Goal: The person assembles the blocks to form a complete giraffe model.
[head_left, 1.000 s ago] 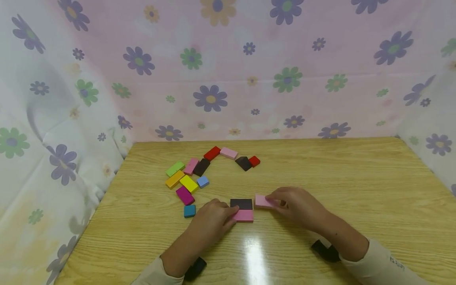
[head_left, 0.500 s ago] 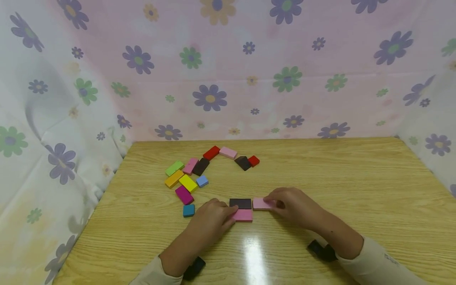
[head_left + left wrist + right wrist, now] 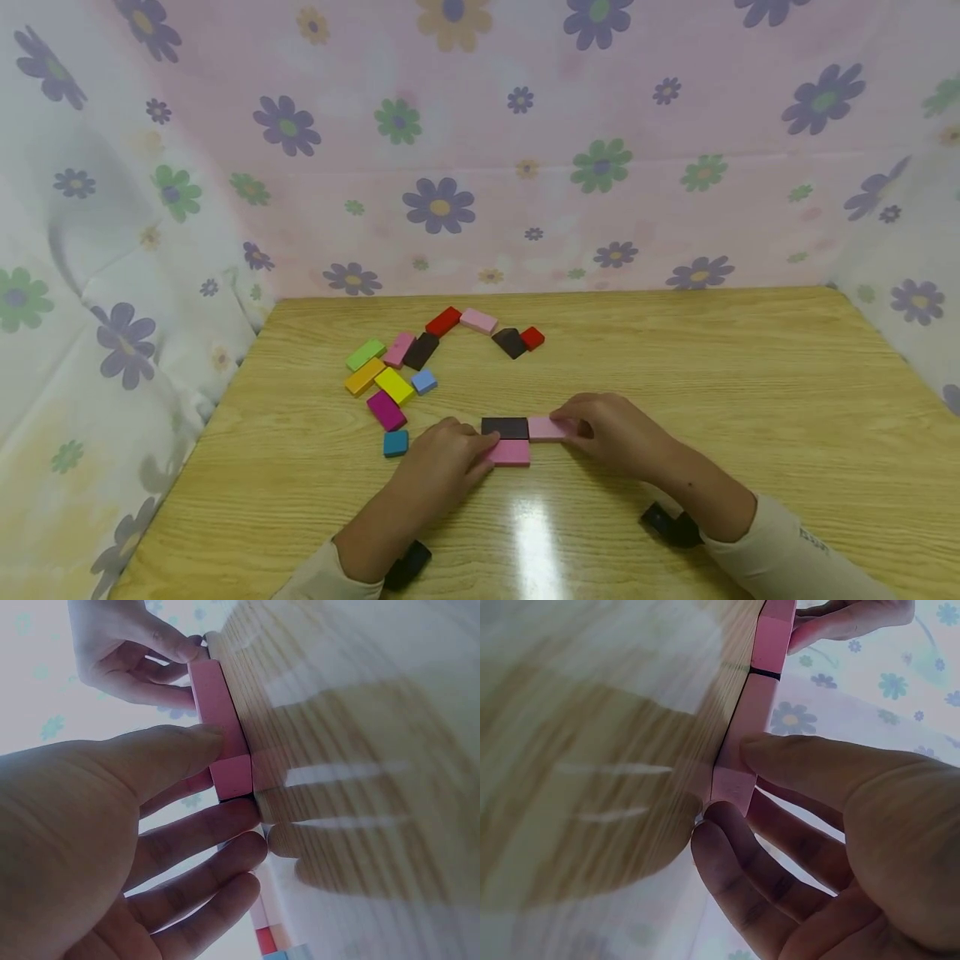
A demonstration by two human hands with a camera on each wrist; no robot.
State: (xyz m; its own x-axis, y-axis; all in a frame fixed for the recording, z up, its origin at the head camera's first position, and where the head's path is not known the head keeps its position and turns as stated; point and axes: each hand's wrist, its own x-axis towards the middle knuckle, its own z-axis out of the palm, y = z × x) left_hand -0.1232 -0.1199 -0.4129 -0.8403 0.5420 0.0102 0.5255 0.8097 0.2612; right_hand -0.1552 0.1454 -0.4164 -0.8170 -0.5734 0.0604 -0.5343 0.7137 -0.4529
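In the head view a black block (image 3: 505,428) and a pink block (image 3: 512,453) lie side by side on the wooden table. My left hand (image 3: 438,465) holds the pink block at its left end, thumb on the near side and index finger over the top. A light pink block (image 3: 547,429) lies end to end with the black one, its left end right at the black block's right end. My right hand (image 3: 618,433) pinches its right end between thumb and fingers. The right wrist view shows the thumb (image 3: 780,754) against the light pink block's side.
Left of my left hand lie a teal block (image 3: 396,443) and a magenta block (image 3: 386,411). Yellow (image 3: 394,386), orange (image 3: 365,377), green (image 3: 366,355) and other blocks curve toward the back, up to a small red block (image 3: 532,338). A flowered curtain (image 3: 480,150) borders the table.
My right hand has slid the light pink block left, closing the small gap to the black block. My left hand has stayed at the pink block.
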